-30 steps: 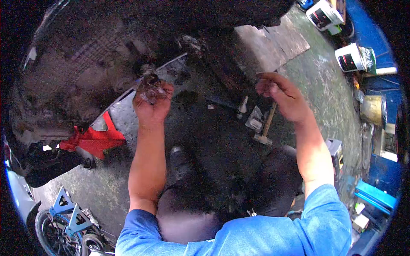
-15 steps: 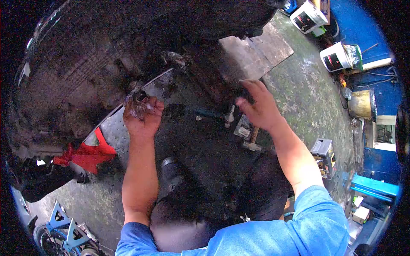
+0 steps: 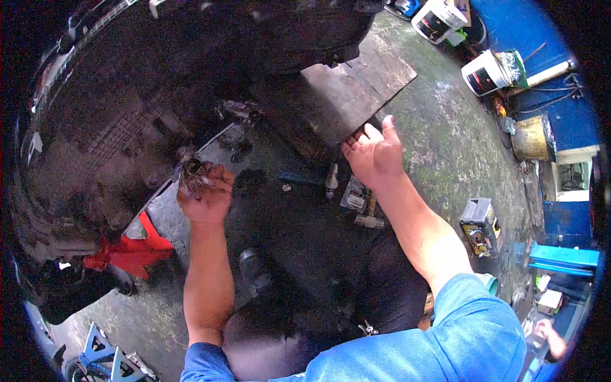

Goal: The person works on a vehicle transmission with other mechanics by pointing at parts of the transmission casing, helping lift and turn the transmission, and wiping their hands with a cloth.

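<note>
Under a dark vehicle underside (image 3: 95, 159), my left hand (image 3: 207, 196) grips a dark, greasy metal part (image 3: 193, 170) with a hollow end. The fingers curl around its side, close to the edge of the vehicle body. My right hand (image 3: 375, 155) is palm up with its fingers apart and holds nothing visible. Its fingertips are beside the near edge of a flat board (image 3: 356, 83) on the floor. Below that hand lie a hammer (image 3: 369, 220), a clear packet (image 3: 354, 196) and a small white-tipped bottle (image 3: 331, 180).
A red stand (image 3: 137, 249) is at the left under the vehicle. White buckets (image 3: 485, 74) and a stained bucket (image 3: 533, 138) line the blue wall. A toolbox (image 3: 480, 226) sits at the right. Another person's hand (image 3: 546, 331) shows at the lower right.
The view has shifted. My right hand has turned palm up, spread its fingers and moved to the board's edge. My left hand still grips the metal part. Another person's hand has appeared at the lower right.
</note>
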Demonstrator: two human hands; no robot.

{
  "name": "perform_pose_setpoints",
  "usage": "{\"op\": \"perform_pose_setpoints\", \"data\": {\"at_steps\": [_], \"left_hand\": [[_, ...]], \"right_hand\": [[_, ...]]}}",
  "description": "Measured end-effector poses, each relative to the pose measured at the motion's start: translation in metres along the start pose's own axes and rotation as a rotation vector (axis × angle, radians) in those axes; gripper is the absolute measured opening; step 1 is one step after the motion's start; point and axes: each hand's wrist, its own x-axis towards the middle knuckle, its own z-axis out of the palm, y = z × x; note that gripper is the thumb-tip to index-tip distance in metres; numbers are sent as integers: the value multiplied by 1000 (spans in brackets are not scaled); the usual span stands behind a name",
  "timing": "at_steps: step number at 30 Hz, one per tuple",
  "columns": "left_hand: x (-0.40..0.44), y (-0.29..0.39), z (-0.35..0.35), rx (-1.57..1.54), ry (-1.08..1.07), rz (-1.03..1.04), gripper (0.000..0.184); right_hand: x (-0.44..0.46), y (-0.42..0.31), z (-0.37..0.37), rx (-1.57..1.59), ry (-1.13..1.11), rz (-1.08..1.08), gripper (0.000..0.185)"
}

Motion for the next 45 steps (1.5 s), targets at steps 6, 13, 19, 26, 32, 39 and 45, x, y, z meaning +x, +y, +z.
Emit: {"op": "perform_pose_setpoints", "data": {"at_steps": [6, 13, 19, 26, 32, 39, 45], "left_hand": [[-8, -27, -11, 99, 218, -264, 33], [-8, -59, -2, 307, 240, -370, 24], [-12, -79, 8, 514, 283, -358, 16], [-14, -89, 7, 533, 256, -318, 19], [-6, -105, 12, 515, 207, -349, 35], [17, -133, 26, 1161, 80, -208, 72], [21, -134, 38, 646, 67, -250, 81]], "right_hand": [[3, 4, -25, 99, 142, 85, 83], [1, 7, -27, 124, 93, 183, 83], [2, -11, -27, 61, 103, 123, 84], [31, -46, -42, 130, 236, -113, 86], [8, -13, -30, -39, 141, -36, 85], [-7, -9, -17, -24, 131, 84, 82], [7, -11, -25, -5, 117, -8, 83]]}}
